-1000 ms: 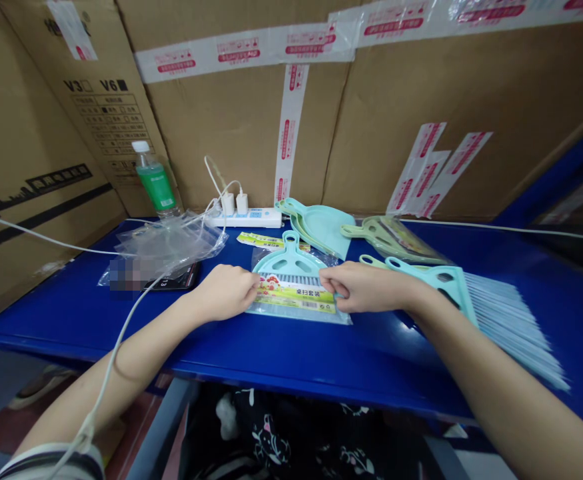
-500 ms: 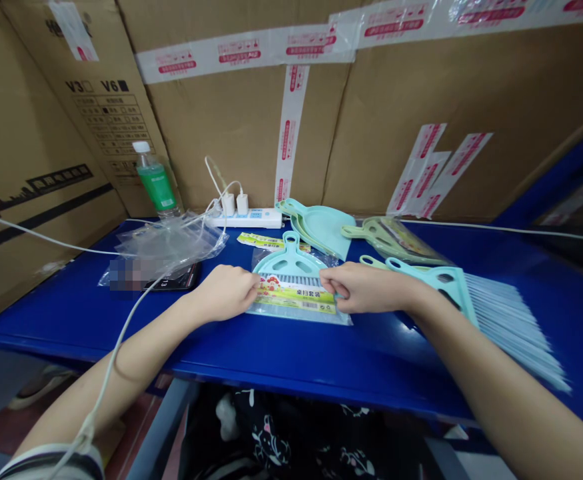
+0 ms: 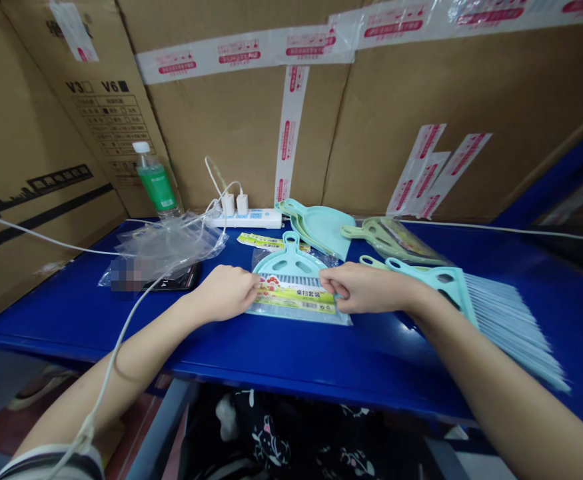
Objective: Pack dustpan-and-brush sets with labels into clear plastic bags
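Note:
A clear bag with a mint dustpan set and a yellow-green label card (image 3: 296,293) lies flat on the blue table (image 3: 281,353). My left hand (image 3: 226,292) pinches the bag's left edge with curled fingers. At the bag's right edge my right hand (image 3: 364,287) grips it the same way. Both hands rest on the table surface.
Loose mint dustpans (image 3: 318,227) and a bagged green set (image 3: 396,240) lie behind. Mint brushes (image 3: 491,307) lie to the right. Empty clear bags (image 3: 168,243), a green bottle (image 3: 154,180), a white power strip (image 3: 251,217) and a cable (image 3: 121,333) sit left. Cardboard boxes (image 3: 421,107) wall the back.

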Available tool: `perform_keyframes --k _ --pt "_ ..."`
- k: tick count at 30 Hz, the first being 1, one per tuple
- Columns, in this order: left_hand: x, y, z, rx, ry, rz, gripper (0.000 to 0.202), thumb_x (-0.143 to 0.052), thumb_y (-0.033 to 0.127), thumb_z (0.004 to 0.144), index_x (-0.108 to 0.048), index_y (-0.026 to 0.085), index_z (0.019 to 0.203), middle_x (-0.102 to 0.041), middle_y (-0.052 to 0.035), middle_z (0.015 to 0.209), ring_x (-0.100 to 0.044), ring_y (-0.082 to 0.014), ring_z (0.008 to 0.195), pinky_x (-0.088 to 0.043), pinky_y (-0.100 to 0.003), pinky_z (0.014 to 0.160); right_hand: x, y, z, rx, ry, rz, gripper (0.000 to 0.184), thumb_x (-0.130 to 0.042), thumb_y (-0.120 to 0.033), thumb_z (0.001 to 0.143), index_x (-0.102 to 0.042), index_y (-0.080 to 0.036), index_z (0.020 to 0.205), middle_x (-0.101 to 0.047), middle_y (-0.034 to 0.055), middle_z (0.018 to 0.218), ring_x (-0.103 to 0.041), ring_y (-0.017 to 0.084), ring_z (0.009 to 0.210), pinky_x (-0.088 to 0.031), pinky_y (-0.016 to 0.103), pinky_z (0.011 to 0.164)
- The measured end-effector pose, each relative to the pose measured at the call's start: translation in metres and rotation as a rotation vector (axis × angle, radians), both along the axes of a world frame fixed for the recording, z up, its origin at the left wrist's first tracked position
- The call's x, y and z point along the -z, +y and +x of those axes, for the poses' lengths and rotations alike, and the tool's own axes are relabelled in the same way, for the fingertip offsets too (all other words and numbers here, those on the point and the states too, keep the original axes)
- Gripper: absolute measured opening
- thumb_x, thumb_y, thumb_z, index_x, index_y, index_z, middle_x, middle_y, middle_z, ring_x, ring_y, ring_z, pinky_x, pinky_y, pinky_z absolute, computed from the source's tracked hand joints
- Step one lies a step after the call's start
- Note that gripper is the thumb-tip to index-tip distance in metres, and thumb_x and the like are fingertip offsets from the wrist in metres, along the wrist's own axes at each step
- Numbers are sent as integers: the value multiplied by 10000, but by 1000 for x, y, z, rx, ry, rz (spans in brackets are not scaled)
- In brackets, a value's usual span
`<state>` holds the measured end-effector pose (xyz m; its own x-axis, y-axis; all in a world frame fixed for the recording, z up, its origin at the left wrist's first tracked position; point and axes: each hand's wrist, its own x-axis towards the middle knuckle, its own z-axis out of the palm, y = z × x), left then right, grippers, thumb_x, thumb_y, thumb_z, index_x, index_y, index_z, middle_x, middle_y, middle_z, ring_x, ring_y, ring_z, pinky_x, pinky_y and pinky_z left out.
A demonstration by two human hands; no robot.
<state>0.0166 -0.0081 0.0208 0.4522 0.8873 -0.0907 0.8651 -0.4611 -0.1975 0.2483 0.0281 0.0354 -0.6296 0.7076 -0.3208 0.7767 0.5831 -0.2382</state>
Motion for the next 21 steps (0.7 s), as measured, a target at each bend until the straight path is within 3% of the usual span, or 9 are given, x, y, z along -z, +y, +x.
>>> perform_keyframes --k 21 --pt "3 0 -2 14 -46 23 271 -395 204 880 -626 162 744 -656 -65 668 -631 -209 641 -400 -287 572 0 0 0 -2 8 -2 287 -481 -32 570 -312 -244 665 -425 -55 595 -405 138 565 -269 264 557"
